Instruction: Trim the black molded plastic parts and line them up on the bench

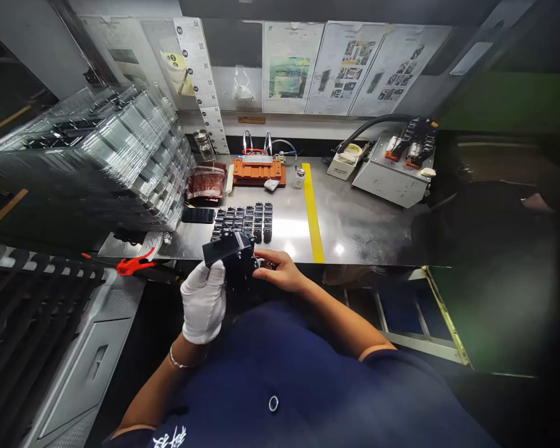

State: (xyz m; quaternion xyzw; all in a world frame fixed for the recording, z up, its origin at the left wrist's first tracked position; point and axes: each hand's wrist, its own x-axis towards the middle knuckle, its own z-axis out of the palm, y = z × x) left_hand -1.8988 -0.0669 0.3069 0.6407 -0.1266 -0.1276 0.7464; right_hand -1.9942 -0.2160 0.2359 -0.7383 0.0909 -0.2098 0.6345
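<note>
A glossy black plastic housing (239, 256) is held up in front of my body, just off the bench's front edge. My left hand (203, 302), in a white glove, is closed on its left side. On its right side my bare right hand (280, 270) grips the edge between thumb and fingers. Behind the housing, rows of small black parts (263, 221) lie on the metal bench (289, 242); the housing hides the nearest of them.
Stacked clear plastic trays (135, 143) rise at the left, with a red air blow gun (135, 264) below. An orange fixture (259, 170), a small bottle (299, 178) and a phone-like black slab (198, 215) lie behind. Yellow tape (313, 214) crosses the bench; a grey machine (389, 177) stands right.
</note>
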